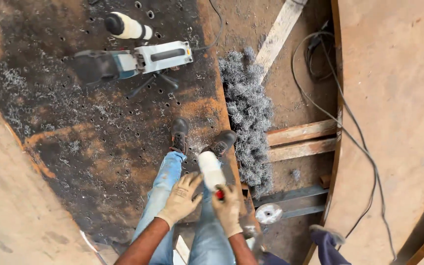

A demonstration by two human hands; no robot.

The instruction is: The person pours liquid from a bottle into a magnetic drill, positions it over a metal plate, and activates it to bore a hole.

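Observation:
I stand on a dark, rusty steel plate full of drilled holes, with my jeans and black boots below me. My right hand, in a tan work glove, grips a white cylindrical bottle at its red end, and the bottle points away from me. My left hand, also gloved, hovers just left of the bottle with fingers spread; its fingertips are close to the bottle's side and hold nothing.
A blue and white magnetic drill lies on the plate ahead, with a white black-capped bottle beyond it. Metal shavings pile along the plate's right edge. Wooden planks, cables, a grinding disc and another person's leg are to the right.

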